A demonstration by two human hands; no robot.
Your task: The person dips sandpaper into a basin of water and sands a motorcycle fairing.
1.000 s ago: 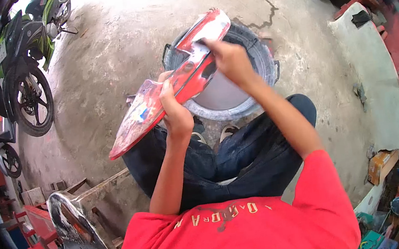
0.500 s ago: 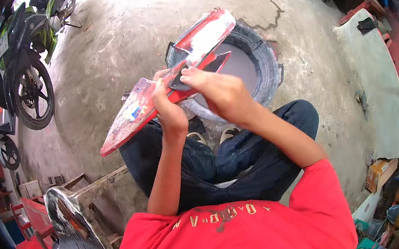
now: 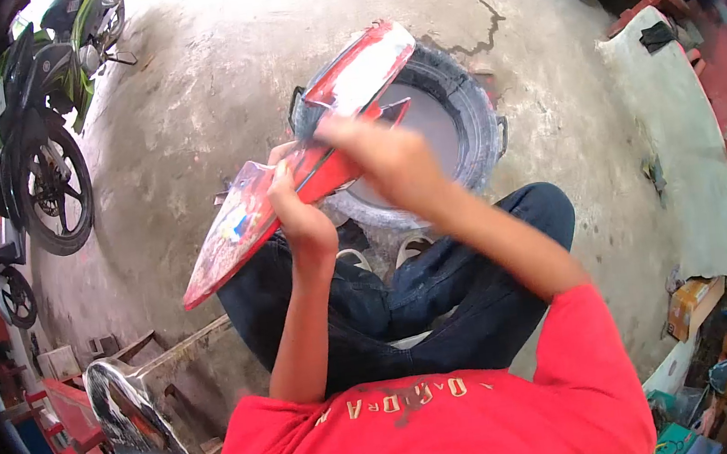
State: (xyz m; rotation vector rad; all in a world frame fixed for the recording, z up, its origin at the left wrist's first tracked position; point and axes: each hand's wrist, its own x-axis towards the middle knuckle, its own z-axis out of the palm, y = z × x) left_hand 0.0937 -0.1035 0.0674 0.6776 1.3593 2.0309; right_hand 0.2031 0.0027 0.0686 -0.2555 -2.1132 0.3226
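Observation:
A red motorcycle fairing panel (image 3: 233, 224) with worn white patches slants across the view, its pointed end low at the left and its broad end over a tub. My left hand (image 3: 303, 218) grips it near the middle, thumb on top and fingers underneath. Over the panel's upper half, my right hand (image 3: 387, 157) is closed and smeared by motion. Its fingers press a dark piece of sandpaper, mostly hidden now, against the surface. Below the panel stands a round black tub (image 3: 483, 115) holding greyish water.
Motorcycles (image 3: 52, 173) stand at the left on the concrete floor (image 3: 187, 95). A grey plastic chair (image 3: 151, 448) is at lower left. Along the right lie a pale panel (image 3: 687, 154), a cardboard box (image 3: 694, 306) and assorted clutter.
My right hand has slid a little up and left along the panel, covering the dark sandpaper seen before. The panel's pointed end has dipped slightly, with my left hand still gripping it.

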